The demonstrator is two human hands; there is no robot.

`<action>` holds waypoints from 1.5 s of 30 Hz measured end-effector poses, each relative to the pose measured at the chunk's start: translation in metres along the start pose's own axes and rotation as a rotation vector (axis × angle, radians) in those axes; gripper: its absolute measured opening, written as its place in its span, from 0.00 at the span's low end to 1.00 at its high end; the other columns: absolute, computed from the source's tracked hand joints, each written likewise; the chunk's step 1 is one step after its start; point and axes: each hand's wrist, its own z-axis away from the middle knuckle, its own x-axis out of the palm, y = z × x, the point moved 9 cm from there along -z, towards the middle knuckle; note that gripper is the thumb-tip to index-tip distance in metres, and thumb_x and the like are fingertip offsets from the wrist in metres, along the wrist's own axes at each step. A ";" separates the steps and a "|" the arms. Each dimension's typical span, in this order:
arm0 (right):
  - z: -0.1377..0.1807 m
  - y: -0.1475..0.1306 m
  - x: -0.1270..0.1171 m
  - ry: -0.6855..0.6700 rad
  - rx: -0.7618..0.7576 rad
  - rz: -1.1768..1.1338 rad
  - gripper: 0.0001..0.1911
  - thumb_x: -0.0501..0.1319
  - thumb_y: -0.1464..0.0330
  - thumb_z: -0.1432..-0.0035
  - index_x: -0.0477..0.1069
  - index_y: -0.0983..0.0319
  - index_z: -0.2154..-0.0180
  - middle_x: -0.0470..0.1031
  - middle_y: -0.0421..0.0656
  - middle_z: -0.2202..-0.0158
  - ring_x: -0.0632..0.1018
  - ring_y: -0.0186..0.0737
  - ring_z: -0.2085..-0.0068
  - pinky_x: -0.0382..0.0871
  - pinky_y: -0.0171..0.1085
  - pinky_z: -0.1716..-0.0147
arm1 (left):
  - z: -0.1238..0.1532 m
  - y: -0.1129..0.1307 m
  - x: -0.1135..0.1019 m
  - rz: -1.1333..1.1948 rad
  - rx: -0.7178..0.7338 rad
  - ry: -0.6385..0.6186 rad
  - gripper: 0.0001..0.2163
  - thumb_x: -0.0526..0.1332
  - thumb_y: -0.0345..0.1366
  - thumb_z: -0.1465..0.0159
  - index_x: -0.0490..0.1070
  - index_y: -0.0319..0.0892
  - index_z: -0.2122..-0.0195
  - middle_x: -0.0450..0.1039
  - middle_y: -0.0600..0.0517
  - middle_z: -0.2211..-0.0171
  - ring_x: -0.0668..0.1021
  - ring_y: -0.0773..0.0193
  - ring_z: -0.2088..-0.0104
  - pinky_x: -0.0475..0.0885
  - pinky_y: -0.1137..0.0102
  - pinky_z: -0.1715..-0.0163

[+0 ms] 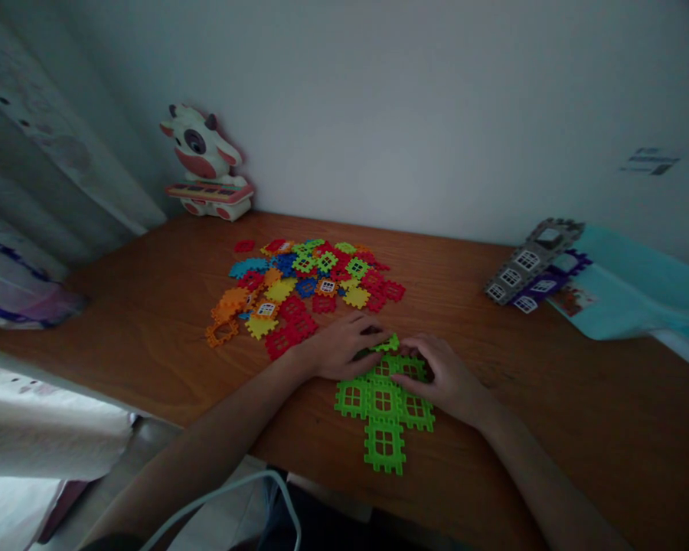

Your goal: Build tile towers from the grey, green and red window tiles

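Observation:
Bright green window tiles (383, 402) lie joined flat in a cross-like shape near the table's front edge. At its far end, a raised green tile (388, 343) sits tilted between my hands. My left hand (344, 348) reaches in from the left, its thumb and fingers closed around that tile's left side. From the right, my right hand (442, 375) curls over the joined tiles, its thumb on them and its fingertips at the raised tile's right edge. Parts of the far tiles are hidden under both hands.
A loose pile of coloured interlocking tiles (304, 279) lies beyond my left hand. Grey joined window tiles (520, 264) and purple ones (543, 285) rest at the right by a light-blue sheet (637, 287). A cow toy keyboard (210, 168) stands against the wall.

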 end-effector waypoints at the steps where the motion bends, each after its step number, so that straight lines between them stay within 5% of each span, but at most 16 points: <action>1: 0.000 0.001 -0.001 0.012 0.012 -0.016 0.22 0.66 0.55 0.40 0.68 0.55 0.48 0.77 0.47 0.56 0.78 0.48 0.56 0.75 0.50 0.55 | 0.000 0.001 0.001 -0.017 -0.002 -0.026 0.20 0.53 0.42 0.28 0.68 0.40 0.38 0.72 0.40 0.49 0.74 0.51 0.48 0.72 0.54 0.47; 4: 0.001 0.000 -0.001 0.008 0.014 -0.030 0.25 0.66 0.55 0.39 0.65 0.54 0.43 0.76 0.47 0.54 0.78 0.48 0.55 0.74 0.50 0.54 | 0.002 -0.003 0.004 -0.083 -0.028 -0.065 0.20 0.50 0.42 0.26 0.69 0.42 0.39 0.71 0.40 0.46 0.72 0.49 0.46 0.70 0.51 0.45; 9: 0.000 -0.006 0.003 -0.058 -0.055 0.051 0.16 0.63 0.55 0.35 0.74 0.54 0.49 0.74 0.47 0.52 0.77 0.47 0.51 0.72 0.50 0.48 | 0.004 -0.012 0.007 -0.079 -0.088 -0.028 0.20 0.49 0.40 0.25 0.68 0.41 0.38 0.69 0.40 0.44 0.70 0.49 0.44 0.68 0.51 0.44; 22: 0.000 -0.014 0.004 -0.064 -0.123 0.154 0.16 0.61 0.58 0.33 0.78 0.55 0.47 0.73 0.47 0.55 0.75 0.46 0.54 0.72 0.49 0.52 | 0.004 -0.030 0.011 0.087 -0.235 0.057 0.15 0.59 0.40 0.30 0.74 0.45 0.45 0.72 0.45 0.49 0.73 0.54 0.48 0.69 0.56 0.46; 32: 0.000 -0.025 0.006 -0.067 -0.177 0.245 0.16 0.58 0.60 0.31 0.76 0.57 0.48 0.73 0.48 0.56 0.76 0.48 0.55 0.73 0.50 0.54 | 0.003 -0.027 0.008 0.073 -0.213 0.053 0.17 0.58 0.47 0.29 0.73 0.44 0.45 0.73 0.44 0.49 0.73 0.54 0.47 0.69 0.57 0.46; 45: -0.001 -0.003 0.006 -0.033 -0.060 0.022 0.13 0.58 0.61 0.32 0.70 0.54 0.48 0.75 0.46 0.53 0.78 0.45 0.52 0.75 0.46 0.52 | 0.003 -0.022 0.003 0.025 -0.200 0.071 0.17 0.58 0.46 0.30 0.74 0.42 0.47 0.73 0.44 0.50 0.74 0.54 0.48 0.69 0.58 0.47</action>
